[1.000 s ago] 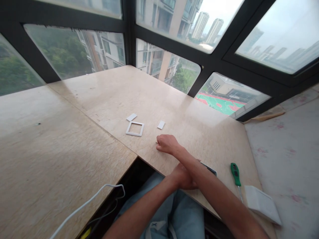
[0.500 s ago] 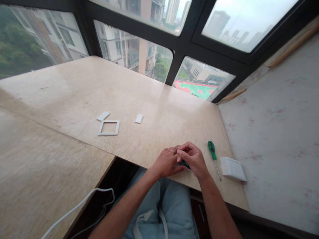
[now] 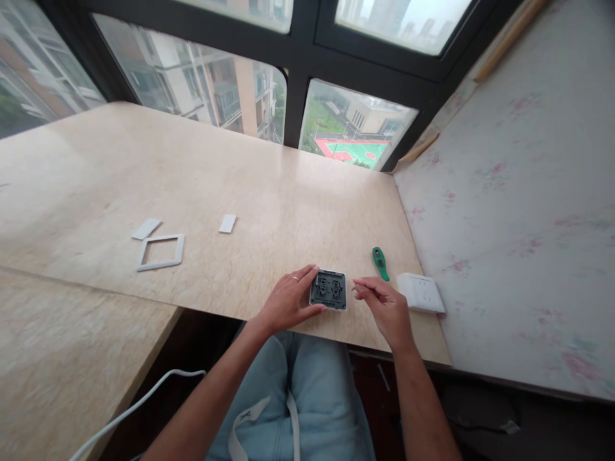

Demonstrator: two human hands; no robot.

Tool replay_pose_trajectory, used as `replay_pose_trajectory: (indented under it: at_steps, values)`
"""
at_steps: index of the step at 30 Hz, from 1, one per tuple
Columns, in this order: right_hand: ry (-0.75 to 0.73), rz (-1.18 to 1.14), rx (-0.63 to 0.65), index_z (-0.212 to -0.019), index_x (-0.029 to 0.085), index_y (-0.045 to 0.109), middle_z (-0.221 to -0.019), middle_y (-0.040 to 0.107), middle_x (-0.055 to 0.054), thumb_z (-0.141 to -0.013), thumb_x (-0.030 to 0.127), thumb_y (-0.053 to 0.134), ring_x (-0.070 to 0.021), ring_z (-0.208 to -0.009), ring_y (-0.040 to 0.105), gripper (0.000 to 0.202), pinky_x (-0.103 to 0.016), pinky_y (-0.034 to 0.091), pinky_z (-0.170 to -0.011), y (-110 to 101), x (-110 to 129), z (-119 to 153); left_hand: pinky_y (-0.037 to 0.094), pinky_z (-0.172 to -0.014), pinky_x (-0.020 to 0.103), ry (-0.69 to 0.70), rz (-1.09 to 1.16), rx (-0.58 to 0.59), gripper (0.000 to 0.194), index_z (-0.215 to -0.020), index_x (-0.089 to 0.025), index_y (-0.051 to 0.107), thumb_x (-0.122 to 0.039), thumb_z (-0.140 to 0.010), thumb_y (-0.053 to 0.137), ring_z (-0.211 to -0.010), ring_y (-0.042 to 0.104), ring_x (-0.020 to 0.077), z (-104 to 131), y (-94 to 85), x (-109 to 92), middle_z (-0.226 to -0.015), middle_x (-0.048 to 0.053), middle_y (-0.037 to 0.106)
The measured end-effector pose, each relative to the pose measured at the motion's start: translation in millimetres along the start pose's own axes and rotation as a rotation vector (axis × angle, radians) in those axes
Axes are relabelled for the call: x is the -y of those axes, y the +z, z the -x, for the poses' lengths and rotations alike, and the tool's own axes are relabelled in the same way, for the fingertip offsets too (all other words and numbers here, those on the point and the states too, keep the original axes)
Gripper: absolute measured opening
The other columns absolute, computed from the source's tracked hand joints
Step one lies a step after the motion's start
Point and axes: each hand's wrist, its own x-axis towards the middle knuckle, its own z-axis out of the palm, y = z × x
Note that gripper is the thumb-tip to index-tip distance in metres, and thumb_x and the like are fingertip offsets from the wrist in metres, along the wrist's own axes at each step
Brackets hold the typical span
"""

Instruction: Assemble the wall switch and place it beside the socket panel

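At the lower centre of the frame, the switch base (image 3: 329, 290) is clasped by its edges in the left hand (image 3: 288, 301); a small screw (image 3: 353, 288) is apparently pinched in the right hand (image 3: 385, 308). Screw fitting seems in hand; careful alignment would be required next
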Motion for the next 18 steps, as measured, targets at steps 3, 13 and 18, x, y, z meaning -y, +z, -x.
replay_pose_trajectory:
  at_steps: [3, 13, 18]
  values:
    - [-0.068, 0.067, -0.007, -0.092, 0.025, 0.079, -0.089, 0.073, -0.004, -0.088, 0.033, 0.07, -0.0162, -0.076, 0.068, 0.012, -0.03, 0.057, -0.07, -1, -4, 0, 0.039, -0.114, 0.05, -0.004, 0.003, -0.01, 0.085, -0.154, -0.018, 0.033, -0.057, -0.087, 0.067, -0.144, 0.043, 0.0327, 0, 1.0, 2, -0.156, 0.019, 0.043]
    - [-0.198, 0.147, 0.044, -0.095, 0.026, 0.078, -0.094, 0.076, -0.005, -0.092, 0.025, 0.066, -0.0183, -0.087, 0.071, 0.012, -0.033, 0.059, -0.082, 9, -10, -1, 0.041, -0.113, 0.051, 0.009, 0.028, -0.041, 0.085, -0.155, -0.023, 0.031, -0.058, -0.086, 0.067, -0.141, 0.046, 0.0329, 3, 0.5, 4, -0.154, 0.017, 0.046]
    - [-0.234, 0.153, 0.068, -0.096, 0.026, 0.078, -0.093, 0.077, -0.005, -0.093, 0.023, 0.064, -0.0184, -0.086, 0.073, 0.015, -0.032, 0.06, -0.079, 12, -15, -2, 0.042, -0.113, 0.051, 0.017, 0.032, -0.04, 0.086, -0.157, -0.027, 0.028, -0.055, -0.087, 0.068, -0.141, 0.046, 0.033, 3, -0.4, 5, -0.154, 0.015, 0.046]
